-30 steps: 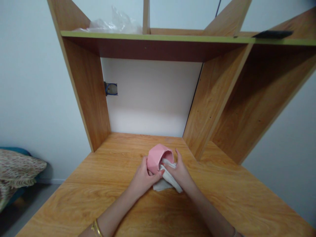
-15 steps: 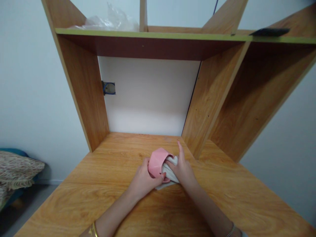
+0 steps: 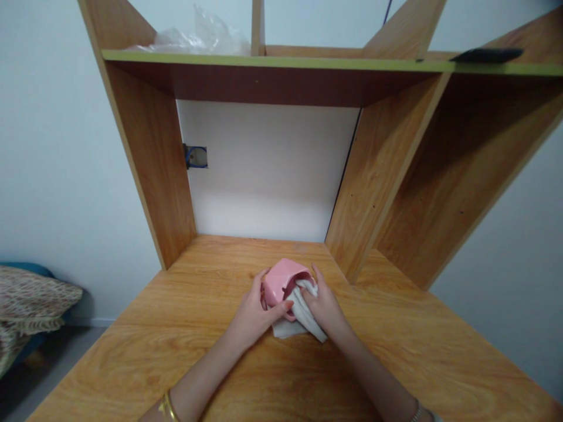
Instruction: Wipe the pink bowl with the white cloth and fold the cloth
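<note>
A pink faceted container is tilted on its side above the desk, its opening turned toward my right hand. My left hand is closed around its left side, with the thumb at the lower rim. In my right hand is a white cloth, pinched and partly pushed into the opening; the fingertips inside are hidden. Part of the cloth hangs below the container, over the desk.
The wooden desk carries a hutch with a shelf above. On the shelf lie a clear plastic bag and a flat black object. An uncovered wall box shows at the back left. Patterned fabric is at far left.
The container has turned slightly, its opening now facing more toward me. My right index finger, raised before, has come down against the rim, and more cloth hangs out.
</note>
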Motion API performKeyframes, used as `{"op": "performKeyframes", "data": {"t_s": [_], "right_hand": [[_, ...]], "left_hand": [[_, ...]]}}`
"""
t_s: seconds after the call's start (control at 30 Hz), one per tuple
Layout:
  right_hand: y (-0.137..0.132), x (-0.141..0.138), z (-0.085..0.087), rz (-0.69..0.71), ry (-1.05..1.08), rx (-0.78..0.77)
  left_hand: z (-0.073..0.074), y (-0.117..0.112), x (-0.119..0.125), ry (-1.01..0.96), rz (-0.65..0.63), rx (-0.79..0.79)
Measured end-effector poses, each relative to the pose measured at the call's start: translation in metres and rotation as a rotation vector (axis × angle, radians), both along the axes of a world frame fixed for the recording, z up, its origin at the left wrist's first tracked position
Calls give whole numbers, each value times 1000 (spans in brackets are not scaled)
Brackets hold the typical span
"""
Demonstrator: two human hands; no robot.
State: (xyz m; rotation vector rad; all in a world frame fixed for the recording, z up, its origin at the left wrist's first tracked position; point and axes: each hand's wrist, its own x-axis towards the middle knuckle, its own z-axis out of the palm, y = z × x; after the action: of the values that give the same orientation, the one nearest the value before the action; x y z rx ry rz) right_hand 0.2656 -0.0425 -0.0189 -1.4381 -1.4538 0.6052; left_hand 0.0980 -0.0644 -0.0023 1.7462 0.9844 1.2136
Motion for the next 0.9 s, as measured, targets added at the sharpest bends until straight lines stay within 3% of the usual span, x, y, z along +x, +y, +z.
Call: {"op": "performKeyframes", "data": {"t_s": [0.23,0.37,0.53,0.73,0.9], "right_hand": [[2,-5,-4,49,145,33],[2,-1,4,-61,-57,30],[-7,4,23,-140,-426,-4],[-16,2,32,-50,-628,61],[-14,4,25,74,-498,21]], "left_hand": [[2,-4,3,29,-8,-6],[6,-5,1,198,122,27],[7,-6,0,324,169,12],[16,-8,-4,439,138,25],[16,-8,-5,462,130,15]]}}
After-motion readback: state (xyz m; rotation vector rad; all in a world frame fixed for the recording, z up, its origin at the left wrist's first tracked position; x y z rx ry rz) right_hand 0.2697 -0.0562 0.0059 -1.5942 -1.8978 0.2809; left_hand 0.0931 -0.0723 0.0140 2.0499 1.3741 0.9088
